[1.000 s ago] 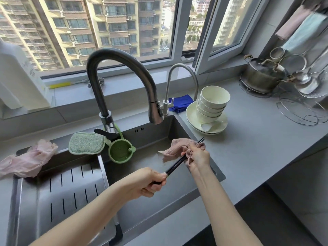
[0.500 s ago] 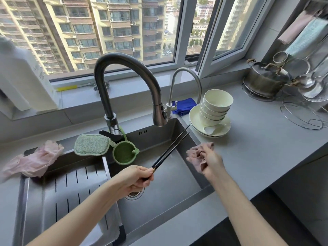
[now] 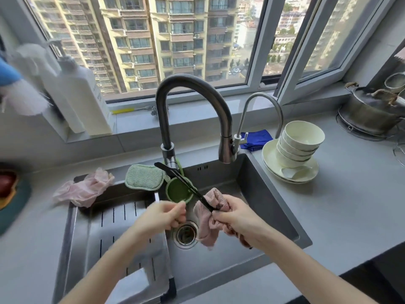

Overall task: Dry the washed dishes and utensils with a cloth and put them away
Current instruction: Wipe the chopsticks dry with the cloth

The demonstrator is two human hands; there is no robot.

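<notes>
At the far left, white bottles are standing on the window ledge. Below them a crumpled pink glove is lying on the sink's back edge, with a green scrub pad just to its right. A slotted steel tray is sitting across the left part of the sink.

The left hand is hovering over the sink beside the drain. Its grip is narrow, fingers curled in against the thumb, with nothing visible in it. It is sitting just below the black chopsticks and not touching them.

The chopsticks are slanting up and to the left, across a green cup hanging at the foot of the tall faucet. Their lower part is running into the right hand, whose grip is closing on them together with a bunched pink cloth. The cloth is hanging down over the drain, and a dark tip is poking out under the hand.

Further right, a thin second faucet is arching over a blue rag. On the grey surface, pale bowls are standing stacked on plates, with a spoon lying beside them on the top plate. A steel pot is sitting at the far right.
</notes>
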